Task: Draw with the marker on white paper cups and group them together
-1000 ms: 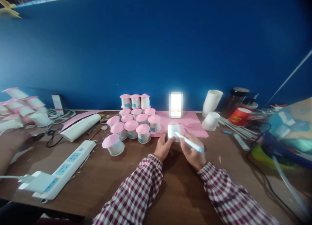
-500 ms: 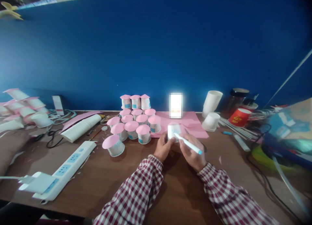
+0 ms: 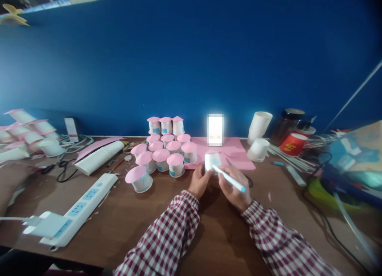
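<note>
A white paper cup [image 3: 210,159] with faint blue marks is upside down in my left hand [image 3: 199,181], whose fingers close round its lower left side. My right hand [image 3: 234,187] grips a white marker pen [image 3: 232,178] with a blue end. The pen's tip touches or nearly touches the cup's front; I cannot tell which. Left of my hands stand several small cups with pink paper roofs [image 3: 176,160], some with blue patches. Pink paper sheets [image 3: 238,152] lie behind the cup.
A power strip [image 3: 86,206] with a plugged-in charger lies at left, near a stack of paper cups [image 3: 100,156]. A bright blurred screen [image 3: 215,130] stands behind. At right are more white cups [image 3: 259,126], a red cup [image 3: 294,144] and cables. A co-worker's arm [image 3: 14,180] shows far left.
My right hand and the marker have shifted slightly left and down on the cup's front. The left hand keeps its hold.
</note>
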A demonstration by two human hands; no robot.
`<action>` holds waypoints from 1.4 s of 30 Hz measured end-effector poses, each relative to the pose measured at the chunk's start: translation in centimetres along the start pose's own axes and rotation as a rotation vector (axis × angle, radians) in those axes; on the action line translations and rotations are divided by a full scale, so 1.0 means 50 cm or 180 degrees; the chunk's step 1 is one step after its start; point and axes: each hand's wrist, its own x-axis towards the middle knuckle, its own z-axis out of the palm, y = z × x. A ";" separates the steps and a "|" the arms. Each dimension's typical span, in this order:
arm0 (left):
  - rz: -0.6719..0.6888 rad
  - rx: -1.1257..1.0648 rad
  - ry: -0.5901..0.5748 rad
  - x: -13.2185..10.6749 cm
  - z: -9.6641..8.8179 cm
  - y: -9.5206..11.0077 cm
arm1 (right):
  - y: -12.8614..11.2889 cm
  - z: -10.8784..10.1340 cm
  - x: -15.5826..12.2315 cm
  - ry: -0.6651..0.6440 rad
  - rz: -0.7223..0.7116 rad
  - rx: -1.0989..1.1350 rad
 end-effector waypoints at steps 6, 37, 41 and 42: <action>0.0068 -0.0006 -0.0014 0.000 -0.001 -0.004 | 0.002 0.001 -0.002 -0.0016 0.0052 -0.0042; 0.0084 -0.0024 -0.0040 0.002 -0.003 -0.007 | 0.001 0.000 -0.001 -0.0041 0.0013 0.0004; 0.0096 0.0044 -0.0039 0.000 -0.003 -0.004 | 0.000 0.000 -0.001 -0.0025 0.0007 -0.0015; 0.0100 0.0045 -0.0040 0.000 -0.003 -0.002 | 0.000 0.000 0.000 -0.0026 -0.0001 -0.0019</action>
